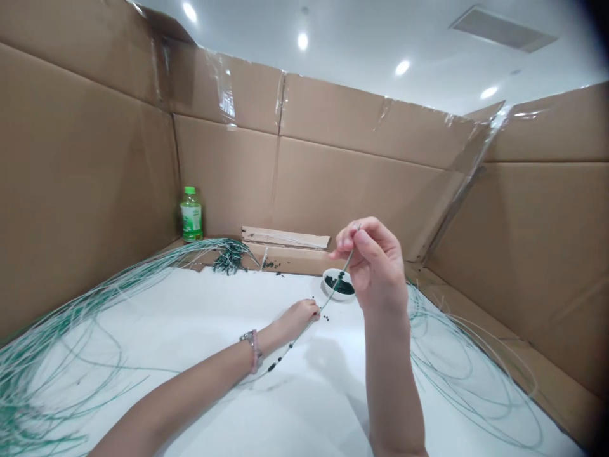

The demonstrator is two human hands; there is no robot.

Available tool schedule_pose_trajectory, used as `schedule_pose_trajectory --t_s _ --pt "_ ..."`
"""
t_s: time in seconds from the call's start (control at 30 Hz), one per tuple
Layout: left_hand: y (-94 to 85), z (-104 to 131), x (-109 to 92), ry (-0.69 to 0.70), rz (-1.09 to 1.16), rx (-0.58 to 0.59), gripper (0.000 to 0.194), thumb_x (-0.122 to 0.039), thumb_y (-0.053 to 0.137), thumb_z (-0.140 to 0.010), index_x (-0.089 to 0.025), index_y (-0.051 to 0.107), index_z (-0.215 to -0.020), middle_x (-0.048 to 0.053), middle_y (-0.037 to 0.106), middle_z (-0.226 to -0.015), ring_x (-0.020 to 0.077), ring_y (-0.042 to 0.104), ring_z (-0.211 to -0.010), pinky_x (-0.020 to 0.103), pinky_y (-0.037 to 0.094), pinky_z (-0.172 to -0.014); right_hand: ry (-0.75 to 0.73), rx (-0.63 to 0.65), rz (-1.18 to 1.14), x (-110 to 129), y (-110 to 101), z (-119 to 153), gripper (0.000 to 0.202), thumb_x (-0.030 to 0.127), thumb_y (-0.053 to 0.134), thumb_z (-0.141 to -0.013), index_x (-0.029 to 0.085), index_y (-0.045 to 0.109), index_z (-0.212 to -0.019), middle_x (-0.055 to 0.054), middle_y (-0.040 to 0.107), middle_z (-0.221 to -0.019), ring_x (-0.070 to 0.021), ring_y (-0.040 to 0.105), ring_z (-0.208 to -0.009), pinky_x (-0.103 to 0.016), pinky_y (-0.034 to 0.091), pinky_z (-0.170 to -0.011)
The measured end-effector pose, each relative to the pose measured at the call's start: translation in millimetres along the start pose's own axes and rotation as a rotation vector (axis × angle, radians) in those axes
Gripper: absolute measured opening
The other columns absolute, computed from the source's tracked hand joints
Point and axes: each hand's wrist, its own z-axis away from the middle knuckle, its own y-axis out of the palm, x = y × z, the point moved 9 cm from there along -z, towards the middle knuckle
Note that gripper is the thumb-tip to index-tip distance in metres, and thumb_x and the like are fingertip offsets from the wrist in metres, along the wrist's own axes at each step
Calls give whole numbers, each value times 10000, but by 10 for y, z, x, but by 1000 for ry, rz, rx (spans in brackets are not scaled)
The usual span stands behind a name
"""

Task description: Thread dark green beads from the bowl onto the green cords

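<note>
My right hand point(378, 260) is raised and pinches the upper end of a thin green cord point(328, 303) between thumb and fingers. Lower down, my left hand point(301, 317) is closed on the same cord, close to the white tabletop. Between the two hands the cord slants upward to the right, with a few dark beads point(340, 277) on it near the right hand. More dark beads point(275, 365) sit on the cord below my left hand. Just behind the cord stands a white bowl point(328, 277) holding many small dark beads. A few loose beads point(326, 318) lie near my left fingers.
Long green and white cords point(109, 292) spread along the left side, their beaded ends point(230, 255) bunched at the back. Looser cords point(457, 362) curl at the right. A green bottle point(191, 216) stands in the back left corner. Cardboard walls point(352, 178) enclose the white surface point(214, 304).
</note>
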Motion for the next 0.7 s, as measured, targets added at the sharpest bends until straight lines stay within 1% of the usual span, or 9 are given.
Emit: schedule_pose_trajectory --t_s 0.07,0.13,0.2,0.27,0.37,0.43,0.53,0.63,0.7 --pt "-111 7 -83 18 32 -53 232 -178 414 -860 -134 625 -774 68 592 -818 153 526 -732 271 416 -741 12 -36 7 -37 -41 -22 46 251 623 -761 231 638 -722 36 526 -611 -70 505 -577 -166 495 -518" --pt "-282 -13 -162 34 75 -116 230 -183 423 -861 -133 627 -767 64 598 -797 147 527 -705 263 417 -713 24 -82 40 -80 -84 -43 57 251 622 -745 221 623 -697 37 503 -598 -68 487 -565 -151 484 -500" --pt "-514 -54 -225 43 128 -180 210 -194 456 -851 -136 632 -750 61 605 -781 147 527 -704 263 413 -716 36 -121 82 -129 -112 -58 64 249 629 -724 208 611 -679 34 492 -601 -66 480 -566 -144 485 -494" --pt "-795 -76 -251 35 196 -253 174 -215 510 -828 -140 642 -743 59 617 -775 151 532 -716 269 410 -734 46 -147 122 -179 -130 -68 68 243 637 -708 195 608 -670 31 490 -604 -68 486 -575 -144 495 -497" --pt "-1193 37 -184 -22 336 -370 146 -242 556 -797 -147 661 -764 65 646 -799 160 560 -766 261 421 -727 30 -181 189 -217 -165 -81 66 225 648 -690 184 611 -654 29 496 -597 -71 497 -573 -149 507 -494" --pt "-1346 226 -69 -89 451 -429 133 -241 579 -770 -144 670 -770 66 663 -797 158 580 -760 250 434 -694 24 -194 243 -245 -205 -93 56 218 658 -681 184 619 -660 27 512 -594 -74 506 -562 -160 515 -493" --pt "-1373 577 164 -213 624 -494 138 -256 639 -706 -129 674 -746 61 666 -731 141 581 -665 244 442 -628 68 -178 344 -379 -286 -81 64 226 676 -682 183 629 -673 29 531 -580 -74 502 -528 -183 525 -502" --pt "-1254 840 401 -338 783 -554 213 -307 714 -625 -117 669 -710 48 646 -655 124 565 -605 244 445 -609 168 -143 445 -680 -391 70 97 254 687 -680 182 622 -675 36 531 -569 -70 493 -493 -199 523 -501" --pt "-1135 913 521 -405 887 -594 266 -347 746 -584 -117 665 -691 38 633 -631 113 561 -601 238 447 -620 242 -128 513 -940 -472 273 130 279 678 -681 177 603 -653 26 540 -583 -80 511 -506 -198 504 -481"
